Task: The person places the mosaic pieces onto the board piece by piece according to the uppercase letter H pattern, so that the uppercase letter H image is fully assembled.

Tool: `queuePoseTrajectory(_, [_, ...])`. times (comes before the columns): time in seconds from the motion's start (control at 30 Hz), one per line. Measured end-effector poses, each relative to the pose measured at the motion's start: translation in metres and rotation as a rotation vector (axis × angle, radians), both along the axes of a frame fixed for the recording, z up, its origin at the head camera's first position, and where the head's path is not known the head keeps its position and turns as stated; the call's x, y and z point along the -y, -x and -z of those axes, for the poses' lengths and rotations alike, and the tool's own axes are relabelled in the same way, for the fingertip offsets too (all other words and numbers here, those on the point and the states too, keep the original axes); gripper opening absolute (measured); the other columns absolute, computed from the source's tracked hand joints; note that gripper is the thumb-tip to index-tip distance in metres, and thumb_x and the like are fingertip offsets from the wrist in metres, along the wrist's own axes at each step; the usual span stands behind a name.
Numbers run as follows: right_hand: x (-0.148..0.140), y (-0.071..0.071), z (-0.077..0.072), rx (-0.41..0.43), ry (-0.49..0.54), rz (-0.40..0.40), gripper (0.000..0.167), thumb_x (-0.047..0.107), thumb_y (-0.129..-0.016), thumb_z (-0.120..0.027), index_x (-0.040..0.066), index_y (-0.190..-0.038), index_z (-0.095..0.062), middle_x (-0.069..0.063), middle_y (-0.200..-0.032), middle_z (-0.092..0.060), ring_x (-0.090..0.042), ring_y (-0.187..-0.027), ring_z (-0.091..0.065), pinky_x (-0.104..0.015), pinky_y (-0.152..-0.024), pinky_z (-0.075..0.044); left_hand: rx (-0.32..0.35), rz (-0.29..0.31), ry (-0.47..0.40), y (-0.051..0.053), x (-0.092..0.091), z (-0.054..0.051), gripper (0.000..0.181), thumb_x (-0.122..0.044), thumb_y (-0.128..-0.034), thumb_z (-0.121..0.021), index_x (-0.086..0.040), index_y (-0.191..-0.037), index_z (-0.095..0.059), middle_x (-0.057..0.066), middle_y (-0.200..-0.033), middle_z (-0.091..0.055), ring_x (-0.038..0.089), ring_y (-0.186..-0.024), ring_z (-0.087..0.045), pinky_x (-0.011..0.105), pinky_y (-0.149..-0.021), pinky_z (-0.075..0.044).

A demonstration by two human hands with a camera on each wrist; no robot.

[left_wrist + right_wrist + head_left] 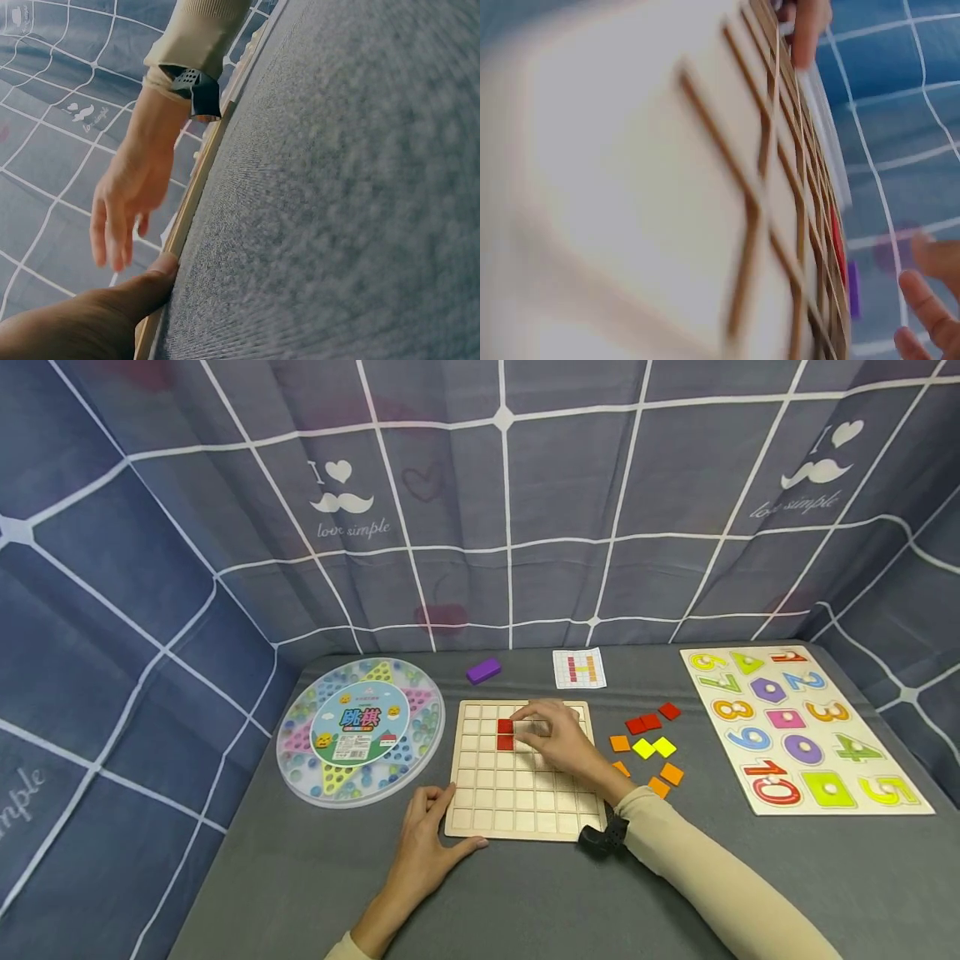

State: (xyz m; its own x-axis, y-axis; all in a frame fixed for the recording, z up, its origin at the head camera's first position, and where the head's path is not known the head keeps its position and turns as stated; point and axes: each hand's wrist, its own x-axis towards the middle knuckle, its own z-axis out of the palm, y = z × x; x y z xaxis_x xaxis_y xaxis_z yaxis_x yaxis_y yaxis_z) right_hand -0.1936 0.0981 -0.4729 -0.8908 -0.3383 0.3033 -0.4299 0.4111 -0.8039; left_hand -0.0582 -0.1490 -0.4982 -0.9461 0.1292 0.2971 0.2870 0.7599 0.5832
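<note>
A square wooden grid board (495, 797) lies on the grey table. Two red square tiles (506, 742) sit in one column near its far side. My right hand (558, 739) is above the board, right beside these tiles, its fingers loosely bent and apart. In the right wrist view its fingers (930, 311) show no tile between them. My left hand (423, 843) rests at the board's near left corner. Its thumb (154, 281) touches the front edge and the index finger lies along the left edge. Part of the board is hidden under the right hand.
Right of the board lie three red tiles (669, 712), two yellow tiles (643, 748) and several orange tiles (672, 773). Behind it are a purple block (483, 672) and a pattern card (579, 669). A round marble game box (360, 732) stands left, a number puzzle (806, 731) right.
</note>
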Motion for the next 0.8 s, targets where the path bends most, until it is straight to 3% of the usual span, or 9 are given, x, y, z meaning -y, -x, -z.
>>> queuePoseTrajectory(0.23, [-0.055, 0.006, -0.007, -0.044, -0.031, 0.114, 0.026, 0.01, -0.086, -0.075, 0.011, -0.111, -0.07, -0.01, -0.119, -0.065, -0.036, -0.125, -0.045, -0.062, -0.108, -0.018, -0.014, -0.01, 0.008, 0.0, 0.002, 0.0, 0.092, -0.044, -0.0634, -0.089, -0.002, -0.138, -0.055, 0.006, -0.114, -0.049, 0.01, -0.093, -0.041, 0.035, -0.08, -0.043])
queuePoseTrajectory(0.4, [-0.104, 0.004, -0.002, -0.005, -0.037, 0.25, 0.028, 0.014, -0.089, -0.072, 0.008, -0.116, -0.068, -0.012, -0.119, -0.063, -0.035, -0.117, -0.047, -0.057, -0.099, -0.036, -0.01, -0.005, 0.015, 0.002, 0.003, 0.0, 0.092, -0.043, -0.0638, -0.089, -0.002, -0.138, -0.055, 0.006, -0.115, -0.049, 0.011, -0.094, -0.041, 0.035, -0.081, -0.043])
queuePoseTrajectory(0.53, [-0.132, 0.001, 0.005, 0.018, -0.035, 0.306, 0.03, 0.018, -0.091, -0.072, 0.006, -0.118, -0.067, -0.014, -0.118, -0.061, -0.032, -0.107, -0.051, -0.047, -0.089, -0.04, 0.003, -0.013, 0.008, 0.001, 0.002, 0.0, 0.091, -0.041, -0.0639, -0.09, -0.001, -0.137, -0.055, 0.007, -0.115, -0.05, 0.012, -0.094, -0.041, 0.035, -0.08, -0.043])
queuePoseTrajectory(0.67, [-0.151, 0.0, 0.015, 0.041, -0.051, 0.256, 0.032, 0.019, -0.09, -0.072, 0.007, -0.119, -0.067, -0.013, -0.117, -0.062, -0.028, -0.104, -0.052, -0.042, -0.088, -0.04, 0.011, -0.013, 0.011, 0.001, 0.002, 0.0, 0.09, -0.041, -0.0646, -0.09, -0.002, -0.138, -0.055, 0.007, -0.115, -0.05, 0.011, -0.093, -0.041, 0.036, -0.08, -0.043])
queuePoseTrajectory(0.8, [-0.165, -0.001, 0.02, 0.075, -0.091, 0.151, 0.032, 0.013, -0.089, -0.073, 0.008, -0.12, -0.066, -0.012, -0.122, -0.061, -0.03, -0.116, -0.047, -0.049, -0.099, -0.032, 0.018, -0.005, 0.021, 0.001, -0.001, 0.001, 0.09, -0.043, -0.0659, -0.088, -0.003, -0.139, -0.054, 0.006, -0.115, -0.049, 0.011, -0.094, -0.04, 0.036, -0.08, -0.043])
